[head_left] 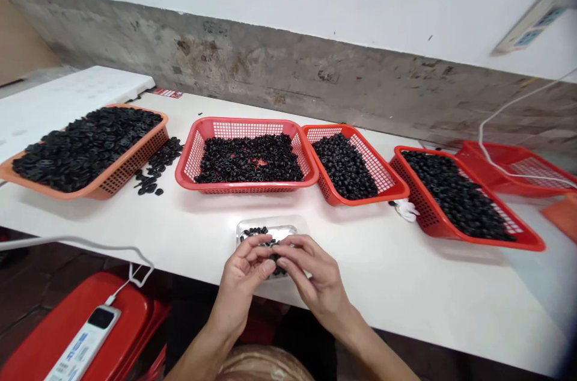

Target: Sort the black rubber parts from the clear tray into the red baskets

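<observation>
Just beneath both hands, a shallow clear plastic tray is holding small black rubber-looking rings. The left hand and right hand are meeting fingertip to fingertip, seemingly clamped on a few; these look light, soft, and best pinched by the rim.

Four mesh baskets stand in a row along the back of the counter: the leftmost basket, the second basket, the third basket and the fourth basket, each holding small parts. A fifth basket sits behind the fourth. Loose parts lie just right of the leftmost basket. A shallow tray rests before the second basket, with the left hand and right hand over it. Below the counter's front edge, a power strip lies on a stool.
</observation>
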The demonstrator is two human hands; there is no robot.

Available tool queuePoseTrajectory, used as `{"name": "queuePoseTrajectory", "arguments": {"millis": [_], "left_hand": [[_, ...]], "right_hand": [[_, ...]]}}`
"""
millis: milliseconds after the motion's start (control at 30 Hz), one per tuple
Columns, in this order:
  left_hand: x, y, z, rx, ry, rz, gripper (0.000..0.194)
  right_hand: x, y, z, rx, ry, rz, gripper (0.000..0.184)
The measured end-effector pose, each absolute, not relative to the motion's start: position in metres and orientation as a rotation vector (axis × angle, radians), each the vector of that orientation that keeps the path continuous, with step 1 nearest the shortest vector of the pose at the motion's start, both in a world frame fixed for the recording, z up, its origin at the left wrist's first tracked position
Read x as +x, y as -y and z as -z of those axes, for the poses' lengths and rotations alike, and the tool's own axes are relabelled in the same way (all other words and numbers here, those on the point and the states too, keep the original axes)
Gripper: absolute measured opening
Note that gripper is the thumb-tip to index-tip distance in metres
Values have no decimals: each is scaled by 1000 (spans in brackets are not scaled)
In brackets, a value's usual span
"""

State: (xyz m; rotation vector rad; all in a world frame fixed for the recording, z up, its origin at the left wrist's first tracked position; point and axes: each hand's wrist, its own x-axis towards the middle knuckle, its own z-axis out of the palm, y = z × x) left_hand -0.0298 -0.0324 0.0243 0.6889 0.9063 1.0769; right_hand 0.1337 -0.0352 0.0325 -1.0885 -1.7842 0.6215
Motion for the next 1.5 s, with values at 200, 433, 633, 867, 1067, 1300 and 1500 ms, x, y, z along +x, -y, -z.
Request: {"name": "queuePoseTrajectory", "arguments": {"millis": [200,433,633,867,1067,1300,1500], "left_hand": [[-28,32,-23,677,-912,-1086,38],[-28,31,-24,753,-900,-1039,32],[-26,33,-23,821,-897,-983,20],[-32,33,-23,835,-849,-957,16],[-36,33,-23,1022,-892,-947,22],[-40,32,-19,1129,-975,-950,24],[-39,33,-16,957,-954,-930,25]], "right_hand": [[135,36,-29,-1018,2081,9,46],[134,36,-27,-1045,2072,105,36],[137,37,-32,-1031,2080,18,38],[143,34,-38,-967,1886,-644,28],[137,33,-33,-972,1910,-433,28],[137,36,-34,-1029,1869,-622,25],[138,32,-33,-917,1832,-666,27]]}}
